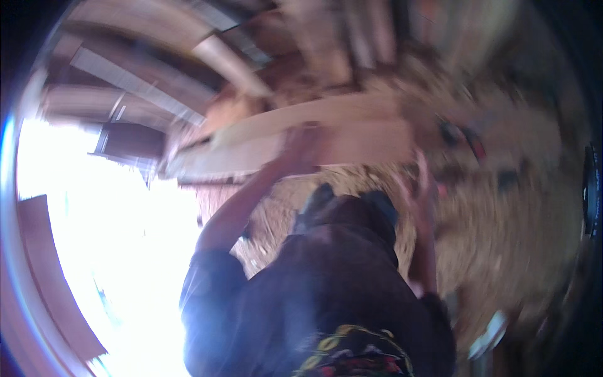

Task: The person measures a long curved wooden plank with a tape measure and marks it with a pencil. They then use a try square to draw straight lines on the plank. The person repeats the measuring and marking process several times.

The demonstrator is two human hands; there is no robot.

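A long, pale wooden board [367, 135] lies crosswise in front of me. My left hand [303, 149] rests on or just over its middle, but motion smears the fingers too much to tell their shape. Close to the board's right end is my right hand [419, 188], its fingers apart with nothing visible between them. Whether it touches the board's edge I cannot tell. To the right of the board lies a blurred black and red object [472, 143], too smeared to name.
Brown, blurred ground that looks strewn with shavings [502, 251] spreads to the right. Several boards and beams [138, 85] crowd the far left. A white object [488, 336] lies at the lower right. Bright glare washes out the left side, beside a reddish-brown panel [59, 276].
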